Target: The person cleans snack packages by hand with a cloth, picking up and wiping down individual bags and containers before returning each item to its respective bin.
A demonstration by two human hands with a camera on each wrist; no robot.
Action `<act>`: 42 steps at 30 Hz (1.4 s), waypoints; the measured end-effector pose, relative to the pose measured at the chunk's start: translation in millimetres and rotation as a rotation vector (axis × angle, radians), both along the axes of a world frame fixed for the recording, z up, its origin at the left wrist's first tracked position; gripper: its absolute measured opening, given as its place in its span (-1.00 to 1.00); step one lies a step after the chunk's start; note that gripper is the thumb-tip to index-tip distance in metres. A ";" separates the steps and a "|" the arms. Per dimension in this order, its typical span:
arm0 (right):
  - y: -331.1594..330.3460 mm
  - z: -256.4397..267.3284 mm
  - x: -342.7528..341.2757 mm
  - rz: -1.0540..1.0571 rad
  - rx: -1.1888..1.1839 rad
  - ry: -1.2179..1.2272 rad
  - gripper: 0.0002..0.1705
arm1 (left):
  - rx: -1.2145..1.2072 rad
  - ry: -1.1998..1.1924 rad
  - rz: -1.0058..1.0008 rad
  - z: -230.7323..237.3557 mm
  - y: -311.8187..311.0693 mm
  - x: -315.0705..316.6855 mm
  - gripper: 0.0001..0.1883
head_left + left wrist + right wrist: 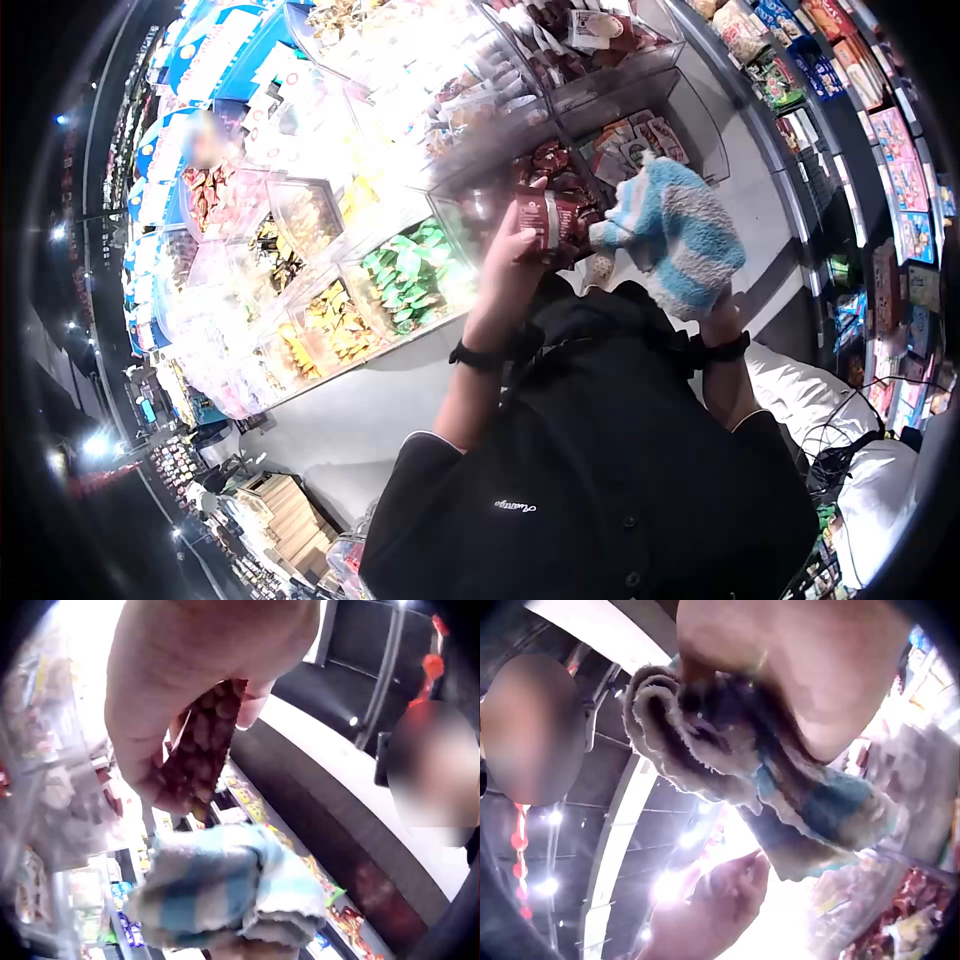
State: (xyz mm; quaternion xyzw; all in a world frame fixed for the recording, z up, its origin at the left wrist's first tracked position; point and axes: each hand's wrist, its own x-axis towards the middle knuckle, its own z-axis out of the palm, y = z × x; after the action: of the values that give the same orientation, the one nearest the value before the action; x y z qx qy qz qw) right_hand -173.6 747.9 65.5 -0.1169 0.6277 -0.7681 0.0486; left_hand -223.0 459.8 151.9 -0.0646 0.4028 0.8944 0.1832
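Observation:
My left hand (507, 262) grips a small dark red packet (548, 222) with pale print on its face. In the left wrist view the thumb and fingers close around the packet (212, 731), whose side shows a lumpy, bean-like pattern. My right hand (722, 318) holds a fluffy cloth (690, 235) with blue and whitish stripes, which covers most of its fingers. Seen from the right wrist, the cloth (817, 802) hangs folded under the palm, its edges frayed. The cloth is just to the right of the packet in the head view.
Clear-walled bins of wrapped sweets spread ahead, among them green packets (408, 275), yellow ones (340, 325) and dark red ones (550, 160). A bin divider (620, 95) rises beyond the hands. Shelves of packaged goods (900, 190) stand at the right; white bags (815, 390) lie beside me.

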 end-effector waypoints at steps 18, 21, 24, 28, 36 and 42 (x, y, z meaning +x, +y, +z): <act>-72.5 43.1 -38.7 0.170 -0.177 -0.050 -0.41 | -1.279 0.874 0.022 -6.5 29.8 -5.5 -0.48; -71.3 57.6 -43.6 0.160 0.009 -0.011 -0.48 | -1.209 0.812 0.003 -17.2 25.7 -0.7 -0.54; -70.3 45.9 -43.0 0.141 0.013 -0.043 -0.42 | -0.909 0.588 0.043 -21.6 26.2 0.1 -0.52; -75.0 30.4 -48.8 0.249 -0.480 -0.110 -0.46 | -0.503 0.213 0.122 -30.1 25.7 0.0 -0.44; -65.4 -9.3 -46.1 0.090 -0.021 -0.021 -0.38 | -0.508 -0.028 -0.091 -33.5 5.0 -1.7 -0.53; -50.8 -11.9 -54.3 0.070 0.098 0.042 -0.39 | -0.629 -0.027 0.246 -54.0 -3.9 -3.6 -0.56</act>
State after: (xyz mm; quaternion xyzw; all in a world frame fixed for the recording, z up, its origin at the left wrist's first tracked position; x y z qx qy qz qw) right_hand -228.0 697.1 53.6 -0.1524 0.6610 -0.7316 0.0681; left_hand -226.6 455.9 97.9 -0.1777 0.6460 0.7407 0.0503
